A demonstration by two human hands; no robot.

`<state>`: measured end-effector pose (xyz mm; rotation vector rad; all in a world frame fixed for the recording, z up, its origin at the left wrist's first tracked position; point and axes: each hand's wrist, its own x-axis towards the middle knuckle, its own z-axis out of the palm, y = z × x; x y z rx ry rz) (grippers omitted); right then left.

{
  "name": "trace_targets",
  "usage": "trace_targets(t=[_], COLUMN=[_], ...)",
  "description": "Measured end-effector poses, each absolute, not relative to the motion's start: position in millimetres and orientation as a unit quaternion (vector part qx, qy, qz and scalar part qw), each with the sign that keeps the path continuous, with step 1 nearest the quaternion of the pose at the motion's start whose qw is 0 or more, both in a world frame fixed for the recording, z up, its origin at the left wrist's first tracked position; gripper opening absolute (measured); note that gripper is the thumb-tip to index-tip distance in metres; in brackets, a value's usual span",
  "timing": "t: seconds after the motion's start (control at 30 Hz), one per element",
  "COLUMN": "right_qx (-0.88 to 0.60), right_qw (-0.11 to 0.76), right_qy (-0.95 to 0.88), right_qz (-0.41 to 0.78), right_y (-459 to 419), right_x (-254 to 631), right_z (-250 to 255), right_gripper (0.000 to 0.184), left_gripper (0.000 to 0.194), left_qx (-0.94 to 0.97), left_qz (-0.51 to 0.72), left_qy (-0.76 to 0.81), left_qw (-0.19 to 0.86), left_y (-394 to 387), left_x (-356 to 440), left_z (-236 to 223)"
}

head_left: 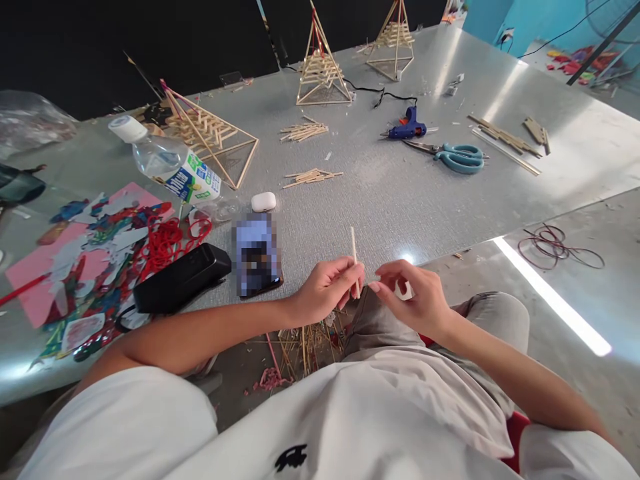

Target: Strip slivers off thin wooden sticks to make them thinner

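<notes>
My left hand [330, 287] is closed, pinching a thin pale wooden stick [353, 243] that stands almost upright over the table's front edge. Just right of the stick, my right hand [415, 293] has its thumb and forefinger curved toward each other with a small gap between the tips; I see nothing in it. Two small piles of similar sticks, one nearer [313, 177] and one farther [305, 130], lie beyond my hands. A blue glue gun [407, 125] and blue-handled scissors [460, 159] rest to the right of them.
Stick pyramids stand at the back left [210, 137], back middle [323, 73] and back right [393, 43]. A phone [257, 253], white case [263, 202], black device [180, 277], bottle [175, 163] and red cord [167, 243] are on the left. Flat wooden strips [505, 137] lie right.
</notes>
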<state>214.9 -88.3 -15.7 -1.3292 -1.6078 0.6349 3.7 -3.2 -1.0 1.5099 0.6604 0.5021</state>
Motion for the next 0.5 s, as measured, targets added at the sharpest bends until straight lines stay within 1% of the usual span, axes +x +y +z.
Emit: trace_targets(t=[0.1, 0.23, 0.33, 0.5], right_qx=[-0.542, -0.513, -0.492, -0.478], right_qw=[0.478, 0.455, 0.452, 0.429], right_qy=[-0.635, -0.641, -0.636, -0.663], right_qz=[0.275, 0.345, 0.385, 0.383], right_y=[-83, -72, -67, -67], right_x=[220, 222, 222, 223], right_z=[-6, 1, 1, 3], right_gripper=[0.038, 0.038, 0.046, 0.052], left_gripper=[0.053, 0.045, 0.045, 0.046], left_qx=[0.725, 0.757, 0.739, 0.689], left_qz=[0.170, 0.136, 0.133, 0.137], left_qy=[0.262, 0.224, 0.224, 0.227], left_qw=[0.614, 0.599, 0.622, 0.675], left_y=[-4, -3, -1, 1], left_x=[2, 2, 1, -2], left_z=[0, 5, 6, 3])
